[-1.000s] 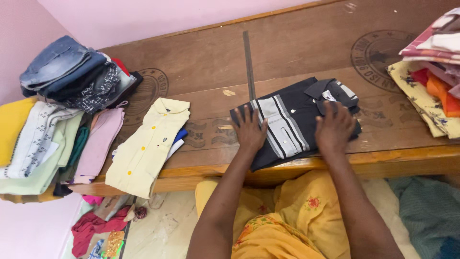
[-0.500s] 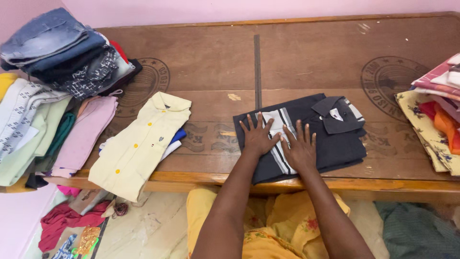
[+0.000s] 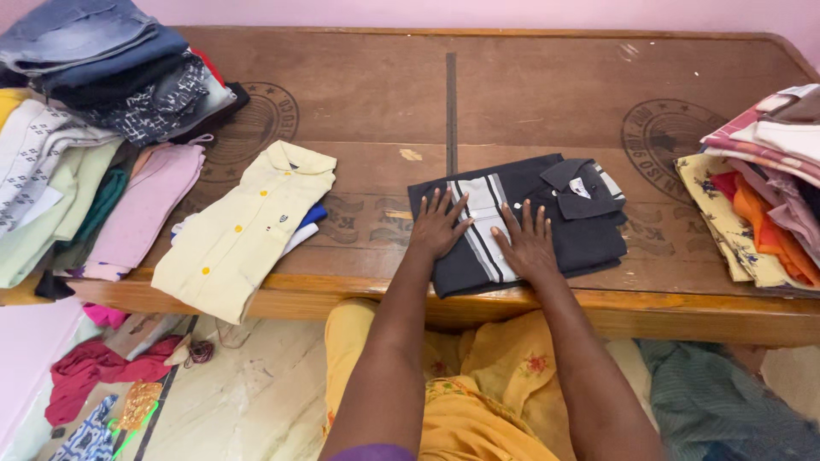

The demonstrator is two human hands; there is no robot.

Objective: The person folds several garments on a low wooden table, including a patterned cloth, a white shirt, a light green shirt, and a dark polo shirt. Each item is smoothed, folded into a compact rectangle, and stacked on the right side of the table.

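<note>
Head view, the only one available. Both of my hands lie flat, fingers spread, palms down on the folded dark shirt (image 3: 521,218) at centre frame. My left hand (image 3: 437,226) presses the shirt's left part, next to the grey and white stripes; my right hand (image 3: 530,243) presses just right of those stripes. Neither hand grips anything: fingers apart, nothing clamped. The two hands sit near each other but do not touch.

Dark shirt: folded into a compact rectangle, collar toward the right of the frame, resting on the wooden platform (image 3: 384,102) near its front edge.

Status, as I judge it: the fold looks complete and I am at the flattening stage; the shirt is not yet on any stack.

Surroundings:
- Folded pale yellow shirt (image 3: 243,230), left of centre, lying on a blue and white garment and overhanging the front edge.
- Tall stack of folded clothes (image 3: 85,94), upper left, jeans on top.
- Second stack of colourful fabrics (image 3: 760,188), right edge.
- Loose clothes (image 3: 94,376) on the floor, lower left.
- Green cloth (image 3: 726,401), lower right.
</note>
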